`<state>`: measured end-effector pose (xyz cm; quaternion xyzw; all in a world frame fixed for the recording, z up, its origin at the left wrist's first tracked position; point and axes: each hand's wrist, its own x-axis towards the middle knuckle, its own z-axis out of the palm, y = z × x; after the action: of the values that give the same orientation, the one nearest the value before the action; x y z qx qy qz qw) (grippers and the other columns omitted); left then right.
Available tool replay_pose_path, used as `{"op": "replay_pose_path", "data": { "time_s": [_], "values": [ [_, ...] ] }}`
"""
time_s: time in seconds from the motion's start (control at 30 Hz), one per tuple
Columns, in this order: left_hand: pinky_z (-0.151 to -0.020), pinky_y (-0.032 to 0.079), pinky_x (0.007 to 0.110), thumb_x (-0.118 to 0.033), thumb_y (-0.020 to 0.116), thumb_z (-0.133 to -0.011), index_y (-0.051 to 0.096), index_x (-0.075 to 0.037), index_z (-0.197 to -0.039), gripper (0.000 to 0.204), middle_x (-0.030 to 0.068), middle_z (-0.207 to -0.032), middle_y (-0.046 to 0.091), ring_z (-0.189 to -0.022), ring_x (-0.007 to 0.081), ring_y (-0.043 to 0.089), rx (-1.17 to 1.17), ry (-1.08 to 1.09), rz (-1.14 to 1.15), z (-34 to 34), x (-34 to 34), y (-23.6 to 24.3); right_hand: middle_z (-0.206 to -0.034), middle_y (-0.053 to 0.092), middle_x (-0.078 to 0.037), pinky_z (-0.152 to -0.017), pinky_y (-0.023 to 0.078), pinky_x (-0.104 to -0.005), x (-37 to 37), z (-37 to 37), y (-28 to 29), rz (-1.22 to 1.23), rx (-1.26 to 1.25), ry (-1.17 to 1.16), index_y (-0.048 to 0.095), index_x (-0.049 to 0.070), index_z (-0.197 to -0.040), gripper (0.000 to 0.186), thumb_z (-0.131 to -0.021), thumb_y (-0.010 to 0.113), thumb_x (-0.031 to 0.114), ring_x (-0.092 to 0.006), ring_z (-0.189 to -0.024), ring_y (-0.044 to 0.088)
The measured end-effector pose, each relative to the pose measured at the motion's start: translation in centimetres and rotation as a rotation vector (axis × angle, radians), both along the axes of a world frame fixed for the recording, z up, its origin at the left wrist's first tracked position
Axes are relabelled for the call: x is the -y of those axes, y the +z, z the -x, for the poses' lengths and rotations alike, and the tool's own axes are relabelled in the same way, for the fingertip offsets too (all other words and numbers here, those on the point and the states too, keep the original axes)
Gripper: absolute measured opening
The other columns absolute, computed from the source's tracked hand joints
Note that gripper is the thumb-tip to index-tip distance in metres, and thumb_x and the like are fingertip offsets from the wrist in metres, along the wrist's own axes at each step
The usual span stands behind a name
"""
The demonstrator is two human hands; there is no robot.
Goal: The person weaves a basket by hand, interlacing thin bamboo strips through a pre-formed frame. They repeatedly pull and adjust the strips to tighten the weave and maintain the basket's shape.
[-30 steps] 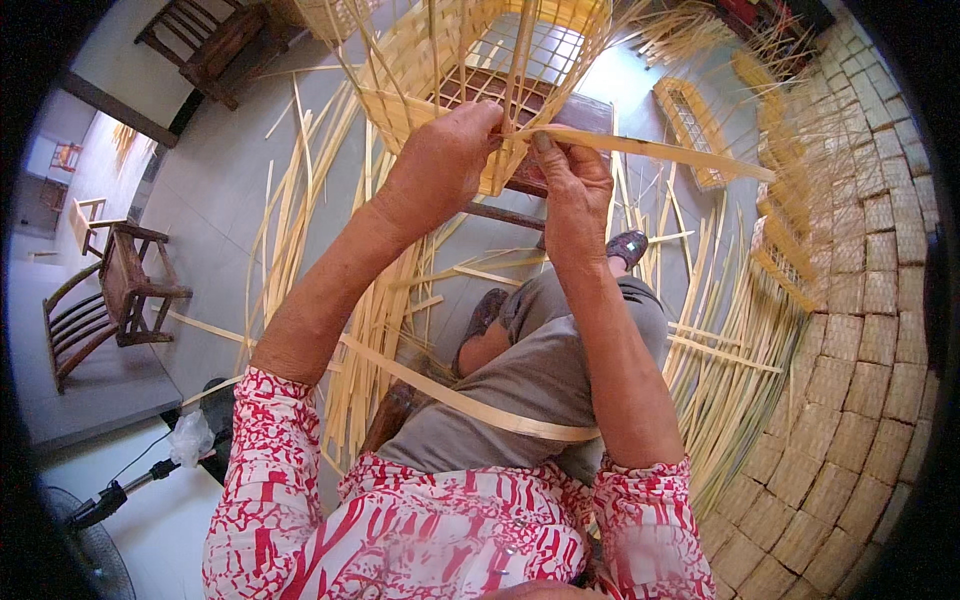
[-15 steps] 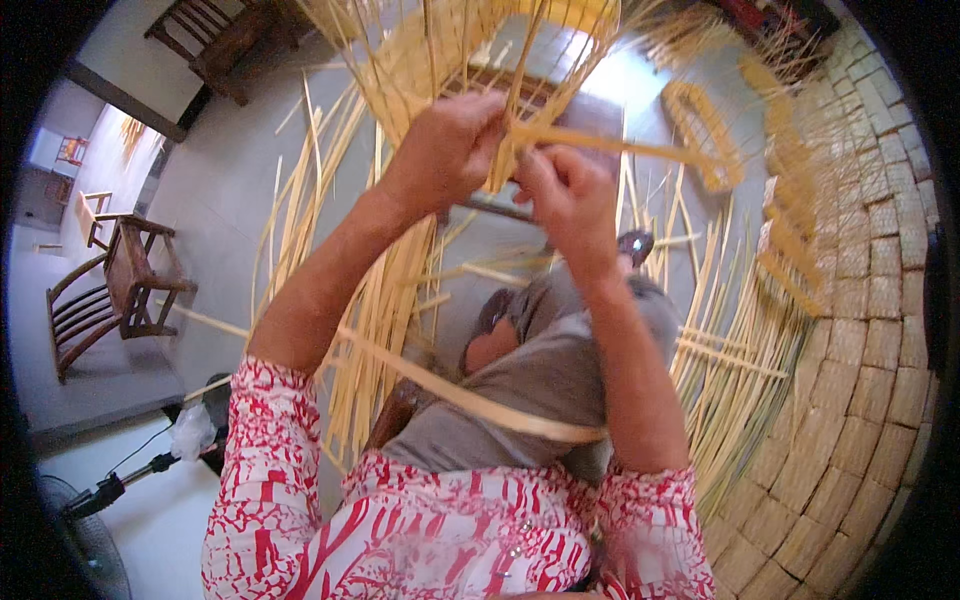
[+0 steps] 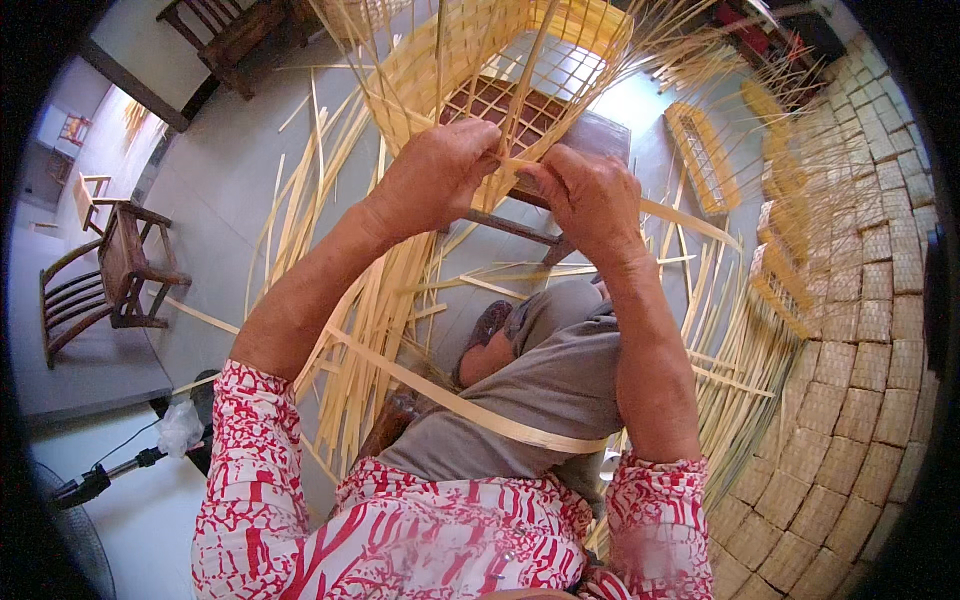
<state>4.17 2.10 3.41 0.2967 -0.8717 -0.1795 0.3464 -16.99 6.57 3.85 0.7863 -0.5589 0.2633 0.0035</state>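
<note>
An unfinished woven bamboo basket (image 3: 450, 60) with an open lattice and upright ends stands before me on a dark wooden stool (image 3: 590, 130). My left hand (image 3: 440, 172) is closed at its near corner, fingertips pinching the slats there. Close beside it, my right hand (image 3: 592, 195) is closed on a flat bamboo strip (image 3: 690, 218), whose loose end sticks out to the right behind the hand. The strip crosses the corner between both hands; the exact grip of the fingertips is partly hidden. Another bamboo strip (image 3: 470, 408) lies across my lap.
Loose bamboo strips (image 3: 365, 330) cover the floor at left, and more (image 3: 735, 375) lie at right. Several woven pieces (image 3: 700, 155) rest farther right, beside stacked woven blocks (image 3: 850, 400). A wooden chair (image 3: 130, 265) and a fan (image 3: 75, 540) stand at left.
My right hand has turned over and shifted slightly right. The strip's loose end has swung lower, now passing behind that hand. My left hand stays at the corner, a little lower in view.
</note>
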Motion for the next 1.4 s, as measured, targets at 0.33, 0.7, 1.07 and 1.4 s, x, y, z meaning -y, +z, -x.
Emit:
{"op": "replay_pose_path", "data": {
  "time_s": [0.33,0.7,1.07,1.4],
  "values": [
    [-0.065,0.049,0.037,-0.008,0.068,-0.09,0.064,-0.005,-0.102,0.013,0.0123,-0.08,0.064,-0.072,0.0269,0.064,0.08,-0.246,-0.036,-2.0,2.2,0.0,-0.072,0.067,-0.011,-0.058,0.052,-0.0461,3.1,0.0,-1.0,-0.026,-0.069,0.136,0.062,0.01,-0.081,0.045,-0.09,0.06,0.055,-0.0353,-0.069,0.068],
    [-0.046,0.043,0.022,-0.009,0.064,-0.096,0.045,-0.008,-0.128,0.037,0.0044,-0.089,0.066,-0.056,0.0072,0.056,0.079,-0.263,-0.295,-3.1,2.4,-0.1,-0.072,0.068,-0.009,-0.058,0.052,-0.0462,4.4,0.5,-0.9,0.036,-0.033,0.332,0.064,0.012,-0.081,0.038,-0.09,0.063,0.048,-0.0337,-0.069,0.068],
    [-0.046,0.044,0.024,-0.008,0.065,-0.095,0.049,-0.009,-0.12,0.029,0.0021,-0.088,0.06,-0.054,0.0077,0.053,0.13,-0.339,-0.321,-2.0,3.1,0.7,-0.076,0.071,-0.011,-0.063,0.055,-0.046,5.2,0.6,-0.3,-0.014,-0.103,0.361,0.069,0.016,-0.09,0.036,-0.088,0.063,0.052,-0.0341,-0.075,0.071],
    [-0.06,0.048,0.023,-0.009,0.073,-0.09,0.068,-0.002,-0.107,0.02,0.0022,-0.083,0.068,-0.067,0.0063,0.06,-0.044,-0.059,-0.375,-1.0,1.6,1.4,-0.071,0.068,-0.006,-0.078,0.047,-0.0422,3.9,0.2,0.5,0.206,-0.003,0.151,0.065,0.012,-0.076,0.031,-0.083,0.071,0.041,-0.0268,-0.073,0.067]
  ]
}}
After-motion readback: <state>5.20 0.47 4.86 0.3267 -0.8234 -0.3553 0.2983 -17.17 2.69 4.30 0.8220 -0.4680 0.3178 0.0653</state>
